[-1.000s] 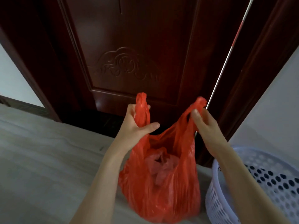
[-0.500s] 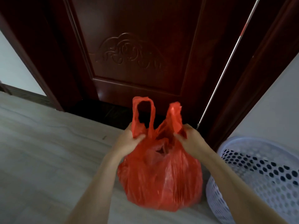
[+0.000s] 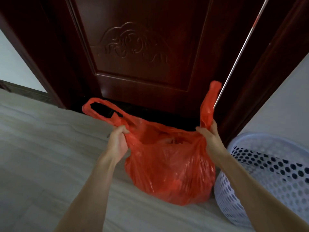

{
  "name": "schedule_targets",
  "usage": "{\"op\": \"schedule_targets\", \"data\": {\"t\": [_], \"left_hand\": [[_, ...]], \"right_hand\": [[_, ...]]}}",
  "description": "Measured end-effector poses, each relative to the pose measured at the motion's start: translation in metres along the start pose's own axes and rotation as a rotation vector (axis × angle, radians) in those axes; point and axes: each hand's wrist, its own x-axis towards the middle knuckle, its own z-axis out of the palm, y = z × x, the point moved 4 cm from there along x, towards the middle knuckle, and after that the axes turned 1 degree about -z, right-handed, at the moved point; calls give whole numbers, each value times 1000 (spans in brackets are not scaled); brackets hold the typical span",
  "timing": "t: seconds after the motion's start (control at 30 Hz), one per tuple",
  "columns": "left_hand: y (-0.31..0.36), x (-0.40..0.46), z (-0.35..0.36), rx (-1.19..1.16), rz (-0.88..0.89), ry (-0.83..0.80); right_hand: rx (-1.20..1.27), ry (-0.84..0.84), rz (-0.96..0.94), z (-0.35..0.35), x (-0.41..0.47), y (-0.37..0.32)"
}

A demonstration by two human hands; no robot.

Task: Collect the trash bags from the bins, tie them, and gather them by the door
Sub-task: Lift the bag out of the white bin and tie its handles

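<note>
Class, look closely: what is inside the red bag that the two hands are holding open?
Through the mouth of the red bag only crumpled reddish material shows. The bag's own plastic hides everything deeper.

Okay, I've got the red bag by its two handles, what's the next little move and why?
Probably cross the two handles over each other to start the knot. The left hand and right hand each grip a handle, pulled apart, and the red bag still gapes open while resting on the floor before the door.
</note>
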Motion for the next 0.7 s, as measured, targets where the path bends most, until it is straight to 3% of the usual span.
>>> {"op": "schedule_targets", "data": {"t": [0.07,0.17,0.23,0.33,0.4,0.47,0.6,0.7], "left_hand": [[-5,-8,-2,164,-93,-167],[-15,-19,-7,550,-243,-325],[-19,-24,-8,848,-279,-329],[-15,-20,0,1064,-3,-144],[-11,-22,11,988,182,-29],[-10,-26,22,833,230,56],[-18,-26,44,405,56,141],[-13,-24,51,51,51,256]], "right_hand": [[-150,-211,-43,5,-3,2],[-507,-271,-16,9,-5,11],[-693,-184,-35,8,-2,12],[-812,51,-125,1,-2,5],[-723,131,-134,-3,-1,3],[-612,160,-95,-4,-2,4],[-439,227,13,-7,1,17],[-402,237,111,-10,2,25]]}}
